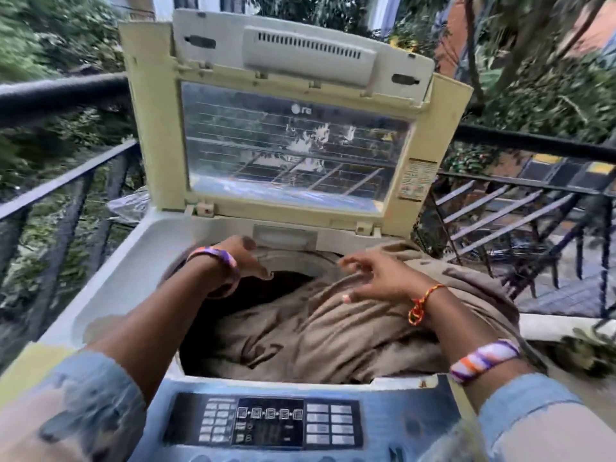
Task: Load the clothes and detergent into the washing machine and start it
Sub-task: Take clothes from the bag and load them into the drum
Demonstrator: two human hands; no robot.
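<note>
A top-loading washing machine stands on a balcony with its lid raised upright across the upper middle of the frame, the clear window in the lid showing the railing behind. A large brown cloth fills the drum opening at the centre of the frame and spills over the rim toward the right edge of the machine. The person's left hand, left of centre, reaches over the far rim of the drum with fingers loosely spread, holding nothing that can be seen. The right hand, right of centre, hovers just above the cloth with fingers relaxed and slightly bent, grasping nothing. A striped bangle sits on the left wrist; a red and yellow thread and a second striped bangle sit on the right arm. The control panel, with its buttons and dark display, runs along the lower middle of the frame. A black metal railing crosses the left and right sides, with green foliage beyond.
</note>
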